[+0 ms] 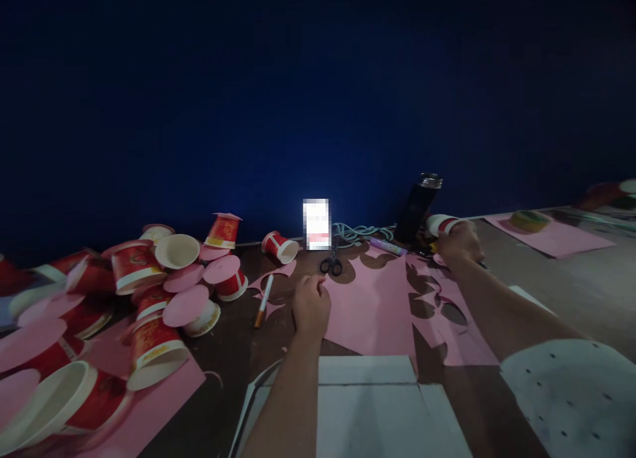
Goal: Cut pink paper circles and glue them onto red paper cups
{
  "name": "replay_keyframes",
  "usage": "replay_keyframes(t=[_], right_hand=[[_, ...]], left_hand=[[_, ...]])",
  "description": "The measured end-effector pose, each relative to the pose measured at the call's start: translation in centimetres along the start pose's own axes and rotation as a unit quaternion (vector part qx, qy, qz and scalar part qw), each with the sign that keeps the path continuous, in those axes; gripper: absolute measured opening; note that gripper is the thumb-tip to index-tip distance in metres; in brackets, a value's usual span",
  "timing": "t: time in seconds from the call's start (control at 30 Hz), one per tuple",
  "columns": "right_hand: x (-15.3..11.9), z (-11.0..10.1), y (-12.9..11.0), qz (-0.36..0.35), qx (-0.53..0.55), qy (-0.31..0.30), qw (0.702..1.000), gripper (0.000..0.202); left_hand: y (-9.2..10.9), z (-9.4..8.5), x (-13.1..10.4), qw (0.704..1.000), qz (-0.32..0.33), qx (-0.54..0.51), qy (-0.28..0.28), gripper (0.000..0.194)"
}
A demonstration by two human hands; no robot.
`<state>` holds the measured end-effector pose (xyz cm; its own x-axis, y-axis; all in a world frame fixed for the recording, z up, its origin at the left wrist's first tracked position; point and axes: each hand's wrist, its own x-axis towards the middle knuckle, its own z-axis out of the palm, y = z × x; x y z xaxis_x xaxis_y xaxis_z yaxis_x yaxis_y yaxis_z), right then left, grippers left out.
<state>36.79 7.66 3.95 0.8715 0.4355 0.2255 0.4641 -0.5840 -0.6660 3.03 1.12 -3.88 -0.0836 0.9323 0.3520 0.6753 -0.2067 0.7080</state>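
My left hand (312,305) rests at the left edge of a cut pink sheet (370,305), fingers curled; whether anything is between them is too small to tell. Black scissors (331,266) lie just beyond it, and a white and orange marker (264,301) lies to its left. Farther off at the right, my right hand (460,241) is closed at a red and white paper cup (441,225), beside a black bottle (418,206). Pink paper with round cut-outs (462,339) lies below my right forearm.
Many red paper cups (136,266), several with pink discs, crowd the left. A lit phone (317,225) stands at the back near a cable (360,232) and a purple glue stick (387,246). White card (368,411) lies in front; a tape roll (530,221) sits at the right.
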Motion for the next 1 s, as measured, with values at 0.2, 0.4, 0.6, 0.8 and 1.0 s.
replay_keyframes(t=[0.2, 0.4, 0.6, 0.8, 1.0], right_hand=[[-2.7, -3.2, 1.7, 0.024, 0.172, 0.047, 0.984, 0.009], [-11.0, -6.1, 1.2, 0.074, 0.411, -0.04, 0.908, 0.007], [-23.6, -3.0, -3.7, 0.236, 0.609, -0.316, 0.688, 0.009], [-27.4, 0.5, -3.0, 0.19, 0.579, -0.345, 0.714, 0.032], [-26.9, 1.7, -1.5, 0.046, 0.484, -0.325, 0.811, 0.03]], left_hand=[[-0.3, -0.1, 0.1, 0.997, -0.014, -0.026, 0.072, 0.023], [-1.0, -0.1, 0.7, 0.982, -0.046, -0.1, 0.152, 0.023], [-1.7, -0.5, 0.8, 0.951, -0.086, -0.193, 0.224, 0.022], [0.3, -1.3, -0.2, 0.966, 0.05, -0.209, 0.142, 0.031], [1.1, -1.2, -0.4, 0.972, 0.082, -0.208, 0.07, 0.053]])
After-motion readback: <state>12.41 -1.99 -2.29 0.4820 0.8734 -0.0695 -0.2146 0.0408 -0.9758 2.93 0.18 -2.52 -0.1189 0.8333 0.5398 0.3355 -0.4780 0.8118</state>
